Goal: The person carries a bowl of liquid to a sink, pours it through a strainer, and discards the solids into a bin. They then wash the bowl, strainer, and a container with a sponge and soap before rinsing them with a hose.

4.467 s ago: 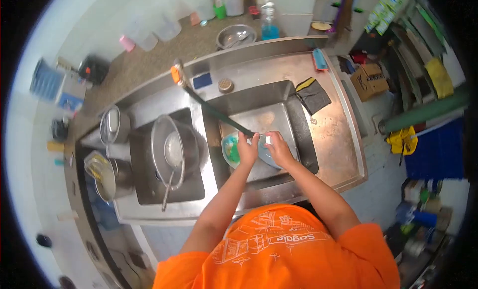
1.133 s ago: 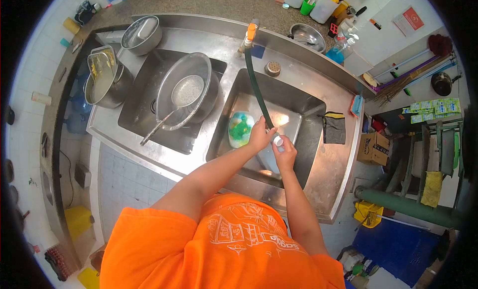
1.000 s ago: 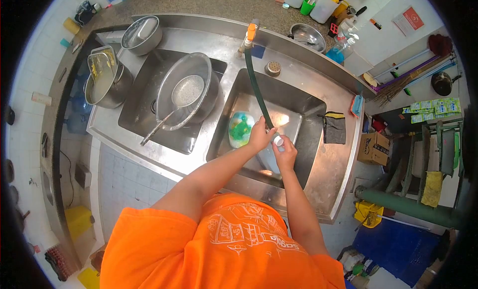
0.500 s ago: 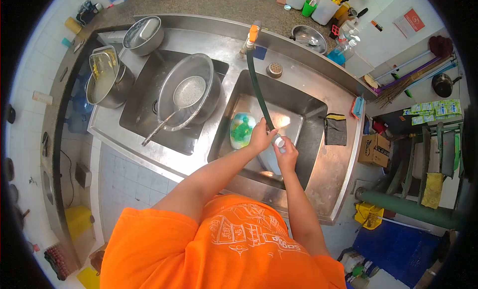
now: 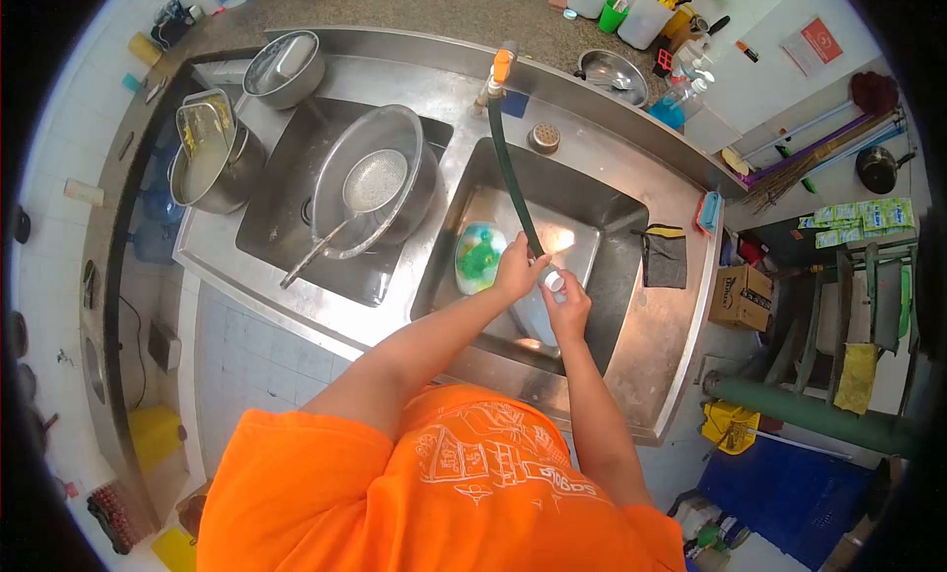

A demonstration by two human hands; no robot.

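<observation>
My left hand (image 5: pixel 517 269) is closed around the lower end of a dark green hose (image 5: pixel 512 182) that hangs from the orange-handled tap (image 5: pixel 501 71). Right beside it, over the right-hand sink basin (image 5: pixel 623 217), my right hand (image 5: pixel 569 308) grips a small white cylindrical piece (image 5: pixel 553 282) close to the hose's end. My fingers hide part of it, and I cannot tell its kind. Left of my hands, a bowl (image 5: pixel 464 281) with green and white contents lies in the basin. A pale, whitish object shows below my hands on the basin floor.
The left basin holds a large metal bowl (image 5: pixel 426 192) with a long-handled strainer (image 5: pixel 376 181) across it. Pots (image 5: pixel 258 163) stand at the left. A dark grey cloth (image 5: pixel 665 259) hangs at the right edge of the basin. A drain strainer (image 5: pixel 544 138) sits behind the basin.
</observation>
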